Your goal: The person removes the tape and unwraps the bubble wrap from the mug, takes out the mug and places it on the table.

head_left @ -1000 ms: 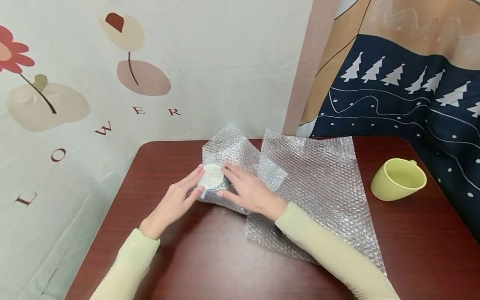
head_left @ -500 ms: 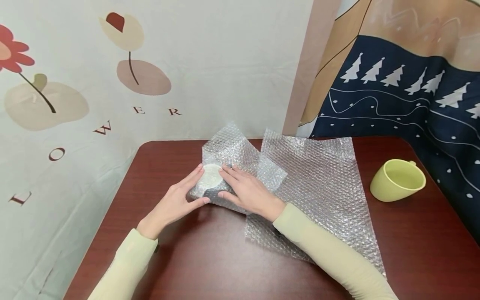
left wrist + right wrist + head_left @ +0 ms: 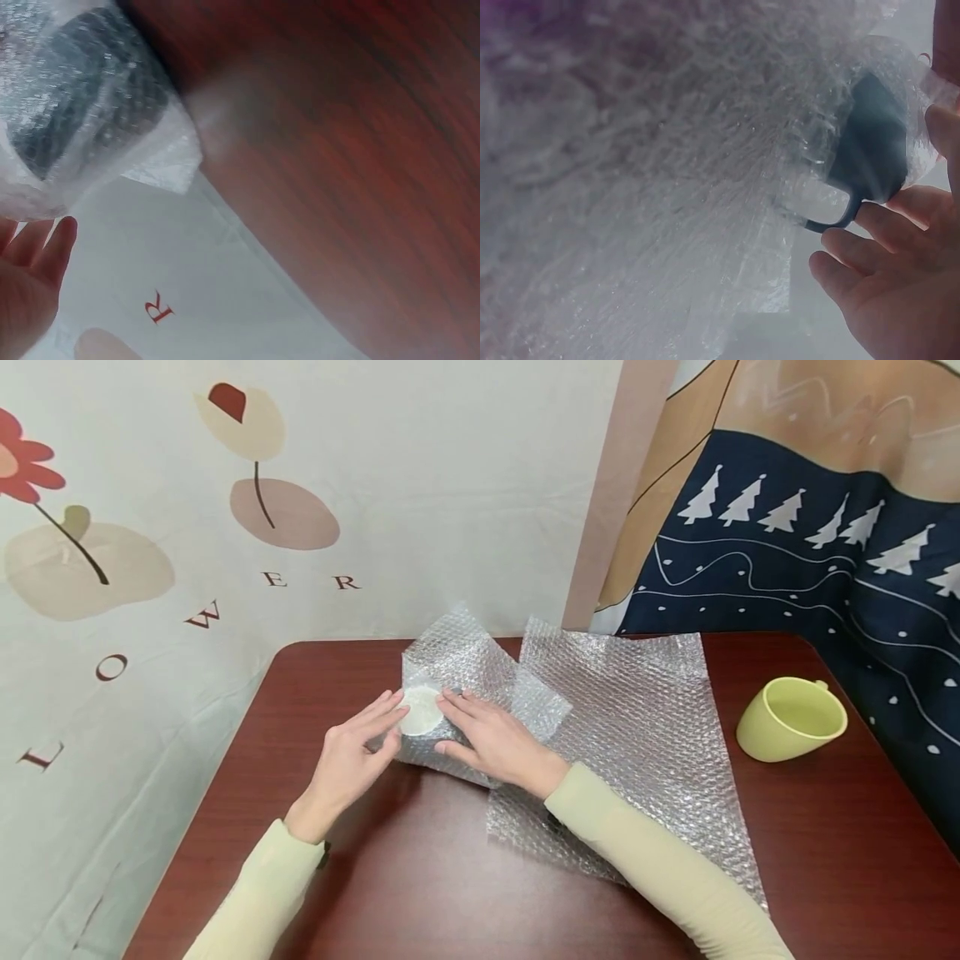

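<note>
A dark blue-green mug [image 3: 875, 146] is partly covered by a piece of bubble wrap [image 3: 459, 652]. Its pale round end [image 3: 422, 710] faces up in the head view, between my hands. My left hand [image 3: 348, 764] is at the left side of the wrapped mug, fingertips at the wrap and thumb bent in. In the left wrist view the fingers [image 3: 54, 251] reach up to the wrap's edge. My right hand [image 3: 498, 743] rests along the mug's right side with its fingers stretched out. The mug's curved handle [image 3: 840, 217] sticks out beside those fingers in the right wrist view.
A larger sheet of bubble wrap [image 3: 645, 743] lies flat under my right forearm. To its right, a yellow-green mug [image 3: 787, 722] is on the dark red table [image 3: 420, 877]. Printed cloth [image 3: 465, 485] hangs behind the table's back edge.
My left thumb first slid forward over the front of the wrapped mug, then drew back left toward the fingers. My right hand stays at the mug, its fingertips slightly farther over the pale end.
</note>
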`<state>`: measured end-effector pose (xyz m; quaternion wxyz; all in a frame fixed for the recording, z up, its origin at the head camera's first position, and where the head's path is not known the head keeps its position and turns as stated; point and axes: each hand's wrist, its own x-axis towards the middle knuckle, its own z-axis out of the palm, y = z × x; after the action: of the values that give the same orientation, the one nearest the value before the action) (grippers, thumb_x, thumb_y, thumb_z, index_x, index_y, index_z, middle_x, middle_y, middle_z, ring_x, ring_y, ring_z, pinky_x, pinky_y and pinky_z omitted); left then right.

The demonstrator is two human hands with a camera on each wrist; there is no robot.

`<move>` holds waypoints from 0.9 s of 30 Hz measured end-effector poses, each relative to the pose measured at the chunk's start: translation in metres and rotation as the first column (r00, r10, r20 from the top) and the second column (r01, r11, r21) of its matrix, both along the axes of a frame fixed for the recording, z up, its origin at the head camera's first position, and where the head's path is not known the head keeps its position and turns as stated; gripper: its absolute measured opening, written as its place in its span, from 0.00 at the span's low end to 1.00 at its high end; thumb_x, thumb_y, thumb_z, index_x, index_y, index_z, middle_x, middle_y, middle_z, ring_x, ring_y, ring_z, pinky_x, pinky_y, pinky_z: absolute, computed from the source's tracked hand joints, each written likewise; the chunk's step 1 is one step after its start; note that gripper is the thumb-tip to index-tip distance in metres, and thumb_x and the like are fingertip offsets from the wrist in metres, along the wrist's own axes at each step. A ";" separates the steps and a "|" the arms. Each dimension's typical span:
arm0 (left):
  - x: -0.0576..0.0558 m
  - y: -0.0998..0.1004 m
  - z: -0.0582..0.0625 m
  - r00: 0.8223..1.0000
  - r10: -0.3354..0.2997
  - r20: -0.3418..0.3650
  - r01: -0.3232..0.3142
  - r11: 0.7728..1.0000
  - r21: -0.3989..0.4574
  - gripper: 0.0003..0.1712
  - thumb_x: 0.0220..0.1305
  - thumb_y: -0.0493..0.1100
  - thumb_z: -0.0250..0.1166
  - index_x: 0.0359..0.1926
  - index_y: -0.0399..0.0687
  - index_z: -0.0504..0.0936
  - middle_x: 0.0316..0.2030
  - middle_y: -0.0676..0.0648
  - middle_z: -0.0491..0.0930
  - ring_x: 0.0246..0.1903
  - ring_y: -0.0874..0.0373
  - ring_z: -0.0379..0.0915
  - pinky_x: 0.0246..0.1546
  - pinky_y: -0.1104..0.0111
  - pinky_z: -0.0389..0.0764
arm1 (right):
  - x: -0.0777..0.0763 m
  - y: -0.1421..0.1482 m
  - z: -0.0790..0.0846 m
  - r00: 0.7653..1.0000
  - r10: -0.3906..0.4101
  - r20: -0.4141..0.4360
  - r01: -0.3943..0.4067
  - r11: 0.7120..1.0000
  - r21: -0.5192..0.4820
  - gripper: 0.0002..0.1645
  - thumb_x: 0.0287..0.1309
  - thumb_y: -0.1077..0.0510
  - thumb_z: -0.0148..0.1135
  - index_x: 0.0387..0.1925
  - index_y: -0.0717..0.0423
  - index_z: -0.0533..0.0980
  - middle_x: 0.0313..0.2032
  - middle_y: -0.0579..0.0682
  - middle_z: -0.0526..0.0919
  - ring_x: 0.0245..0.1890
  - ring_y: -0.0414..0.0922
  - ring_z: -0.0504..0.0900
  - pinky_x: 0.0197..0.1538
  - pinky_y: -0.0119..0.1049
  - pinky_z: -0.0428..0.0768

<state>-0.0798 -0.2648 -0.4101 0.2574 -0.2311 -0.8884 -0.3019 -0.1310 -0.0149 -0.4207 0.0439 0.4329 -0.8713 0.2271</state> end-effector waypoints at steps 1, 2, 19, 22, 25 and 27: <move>-0.001 0.001 0.001 0.999 0.005 -0.032 -0.005 1.000 0.014 0.19 0.61 0.29 0.67 0.53 0.39 0.89 0.57 0.45 0.85 0.59 0.48 0.81 0.38 0.78 0.82 | 0.000 0.000 0.000 1.000 0.001 0.002 -0.001 1.000 -0.001 0.43 0.75 0.38 0.55 0.78 0.60 0.62 0.75 0.60 0.64 0.73 0.64 0.66 0.73 0.56 0.66; -0.001 0.002 0.002 0.998 0.013 -0.058 -0.012 1.000 0.028 0.18 0.60 0.28 0.67 0.51 0.39 0.90 0.53 0.44 0.87 0.56 0.48 0.83 0.39 0.78 0.83 | 0.000 0.001 0.000 1.000 0.003 0.005 -0.003 1.000 -0.003 0.43 0.76 0.38 0.55 0.78 0.60 0.62 0.75 0.60 0.64 0.73 0.64 0.66 0.73 0.56 0.66; -0.003 -0.009 0.012 0.986 0.145 -0.086 -0.126 0.972 0.199 0.08 0.58 0.30 0.76 0.39 0.44 0.92 0.39 0.48 0.91 0.33 0.67 0.84 0.32 0.84 0.73 | 0.000 0.001 0.003 0.999 0.004 0.038 -0.004 1.000 0.015 0.43 0.76 0.38 0.54 0.79 0.59 0.60 0.76 0.59 0.63 0.74 0.63 0.65 0.74 0.56 0.64; -0.003 -0.008 0.013 0.987 0.154 -0.035 -0.147 0.976 0.161 0.09 0.60 0.31 0.73 0.41 0.43 0.89 0.45 0.49 0.90 0.35 0.62 0.86 0.32 0.81 0.74 | 0.000 0.001 0.003 0.999 0.005 0.041 -0.006 1.000 0.013 0.43 0.76 0.38 0.54 0.78 0.59 0.60 0.76 0.60 0.63 0.74 0.63 0.64 0.74 0.56 0.64; -0.002 -0.003 0.015 0.990 0.136 0.035 -0.138 0.989 0.048 0.18 0.61 0.35 0.72 0.53 0.41 0.86 0.54 0.46 0.87 0.48 0.51 0.86 0.41 0.67 0.82 | 0.000 0.001 0.002 0.999 0.005 0.039 -0.005 1.000 0.012 0.42 0.76 0.38 0.54 0.78 0.60 0.61 0.76 0.60 0.63 0.74 0.63 0.64 0.74 0.56 0.64; -0.003 0.001 0.018 0.989 0.114 0.092 -0.111 0.993 -0.042 0.27 0.61 0.40 0.72 0.62 0.42 0.83 0.61 0.45 0.82 0.59 0.47 0.80 0.52 0.56 0.80 | 0.000 0.001 0.002 0.999 0.004 0.038 -0.004 1.000 0.014 0.42 0.76 0.38 0.54 0.78 0.60 0.60 0.76 0.61 0.63 0.74 0.63 0.64 0.74 0.56 0.64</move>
<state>-0.0824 -0.2634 -0.3923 0.2277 -0.1708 -0.9165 -0.2811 -0.1314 -0.0137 -0.4185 0.0239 0.4305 -0.8726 0.2295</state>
